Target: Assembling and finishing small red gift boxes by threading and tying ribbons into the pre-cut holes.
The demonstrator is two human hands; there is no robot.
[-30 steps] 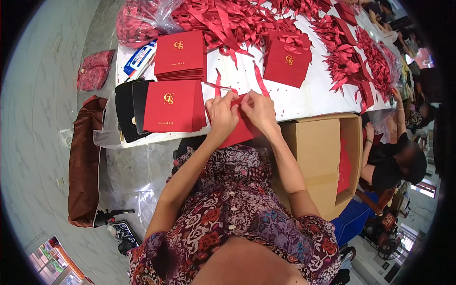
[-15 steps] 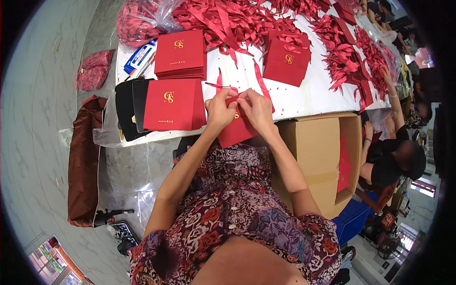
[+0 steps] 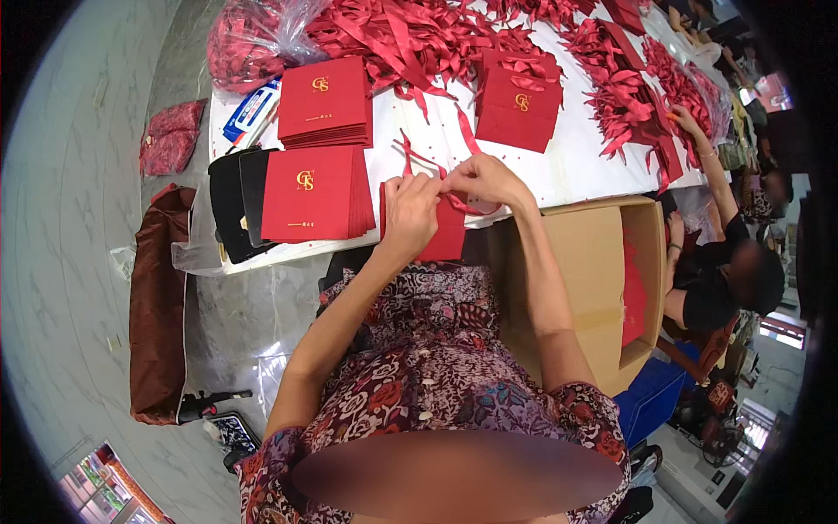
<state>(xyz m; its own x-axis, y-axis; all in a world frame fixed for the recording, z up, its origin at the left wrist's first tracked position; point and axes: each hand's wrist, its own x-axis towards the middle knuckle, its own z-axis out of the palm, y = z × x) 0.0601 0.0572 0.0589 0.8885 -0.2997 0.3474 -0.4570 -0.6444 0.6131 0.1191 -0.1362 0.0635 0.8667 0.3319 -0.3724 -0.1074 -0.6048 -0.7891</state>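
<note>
Now lifted slightly toward the bench edge, a flat red paper bag [image 3: 443,237] hangs over the front of the white bench [image 3: 559,166], its top held between both hands. The left hand [image 3: 408,212] has its fingers pressed together on the bag's upper rim, while the right hand [image 3: 485,179] pinches a thin red ribbon [image 3: 476,208] that loops just under it; half a second ago the two hands sat closer together over the bag. Just beside the left hand lies a stack of red bags [image 3: 314,194], with another stack [image 3: 326,101] behind it. An open cardboard box [image 3: 576,279] stands to the right, below the bench. Heaped red ribbons [image 3: 410,35] cover the far side.
</note>
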